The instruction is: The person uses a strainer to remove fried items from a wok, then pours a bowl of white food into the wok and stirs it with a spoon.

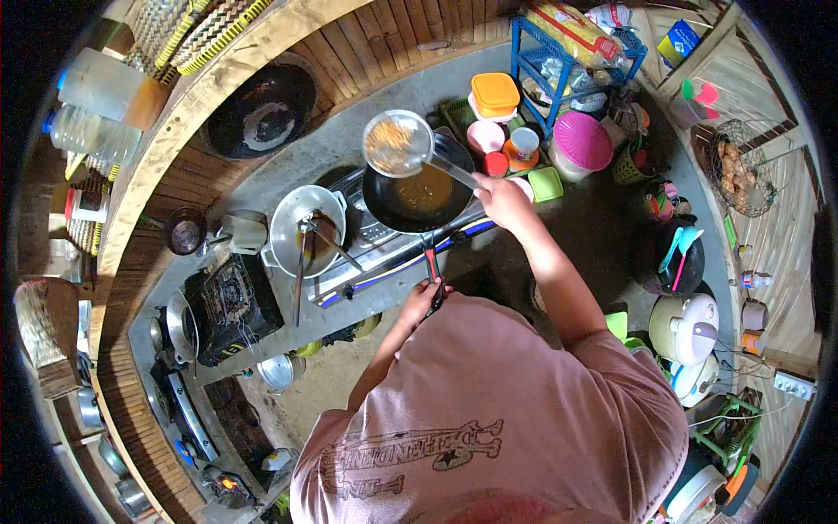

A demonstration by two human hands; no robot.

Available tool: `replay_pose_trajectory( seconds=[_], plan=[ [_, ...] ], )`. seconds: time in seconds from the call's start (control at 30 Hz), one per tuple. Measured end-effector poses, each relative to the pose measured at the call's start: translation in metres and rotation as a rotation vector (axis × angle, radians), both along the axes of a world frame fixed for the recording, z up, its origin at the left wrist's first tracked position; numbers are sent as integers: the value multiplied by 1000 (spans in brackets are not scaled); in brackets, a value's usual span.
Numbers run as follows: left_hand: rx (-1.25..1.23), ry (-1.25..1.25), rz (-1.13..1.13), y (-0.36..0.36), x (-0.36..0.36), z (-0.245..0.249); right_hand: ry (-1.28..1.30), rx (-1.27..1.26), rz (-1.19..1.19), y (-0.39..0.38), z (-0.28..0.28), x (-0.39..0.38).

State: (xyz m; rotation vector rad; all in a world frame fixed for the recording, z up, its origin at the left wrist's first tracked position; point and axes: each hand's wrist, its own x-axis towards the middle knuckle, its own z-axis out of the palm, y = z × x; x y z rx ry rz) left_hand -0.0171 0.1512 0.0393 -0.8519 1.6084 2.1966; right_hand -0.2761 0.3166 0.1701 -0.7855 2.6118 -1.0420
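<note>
My right hand is wrapped round the handle of a round strainer. Golden-brown fried bits lie in its bowl, which hangs over the far left rim of a black frying pan. Brown oil with small bits in it covers the pan's bottom. The pan rests on a gas stove. With my left hand I grip the pan's black and red handle, close to my body. Left of the pan, a large metal pot holds some brown liquid and long-handled utensils.
Plastic containers, among them an orange-lidded box and a pink-lidded tub, crowd the counter to the right. A blue rack stands behind them. A blackened wok hangs on the wall. A rice cooker sits far right.
</note>
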Motion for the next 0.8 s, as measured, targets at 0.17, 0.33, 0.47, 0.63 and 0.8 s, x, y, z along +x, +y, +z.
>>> replay_pose_trajectory(
  seconds=[0.17,0.33,0.47,0.63,0.8],
  plan=[
    [1,5,20,-3,-2,-8,-81,97,-1,3,-54,-5],
    [11,-4,40,-1,-1,-5,-76,108,17,7,-74,-12],
    [1,-1,39,-2,-3,-11,-132,245,26,7,-72,-10],
    [-51,-2,20,0,-6,3,-148,288,4,6,-86,-8],
    [-54,-29,7,-4,-7,-3,-161,315,49,5,-72,-6]
  ],
)
